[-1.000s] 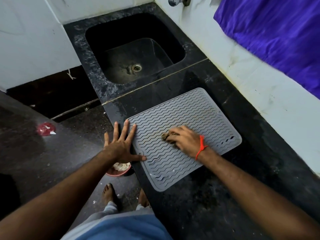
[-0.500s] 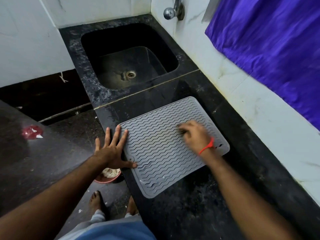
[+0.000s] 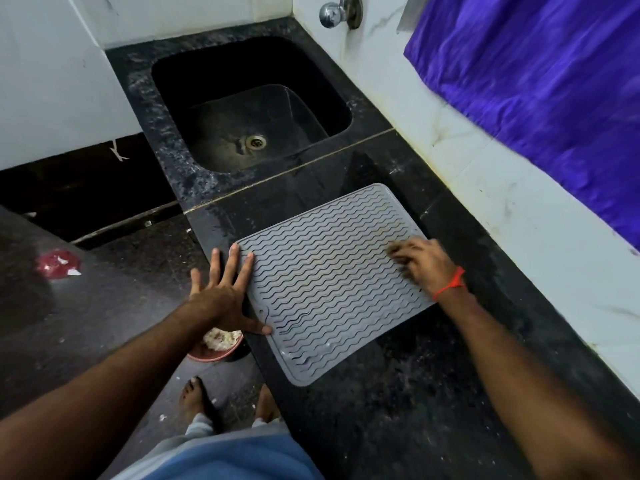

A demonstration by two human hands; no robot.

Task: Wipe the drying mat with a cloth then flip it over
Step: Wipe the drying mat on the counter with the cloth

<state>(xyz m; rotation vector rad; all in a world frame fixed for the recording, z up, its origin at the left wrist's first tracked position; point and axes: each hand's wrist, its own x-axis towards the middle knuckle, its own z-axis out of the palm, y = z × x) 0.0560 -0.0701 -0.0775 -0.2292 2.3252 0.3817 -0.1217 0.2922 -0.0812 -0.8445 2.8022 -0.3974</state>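
The right hand lies knuckles-up on the far right part of the drying mat, fingers curled down and blurred. A dark scrap at the fingertips may be the cloth, though it is too blurred and hidden to tell for sure; the hand looks closed over it. Half a second ago this hand was nearer the mat's far middle, and a second ago it was near the centre, so it has travelled rightward across the ribbed surface toward the wall side. A red thread circles its wrist, and the forearm runs back to the near right corner of the view.

The left hand is spread wide and flat, holding nothing. Its palm is on the black countertop at the mat's left edge, with the index fingertip and the thumb tip resting on the mat's rim. It has kept this pressing pose through all three moments.

The grey mat lies flat, ribbed side up, on the counter, turned at an angle, its near corner pointing toward the person. Beyond its far edge is the dark sink with a metal drain, and a tap on the white wall. A purple curtain hangs at far right. On the floor to the left are the person's bare feet and a bowl.
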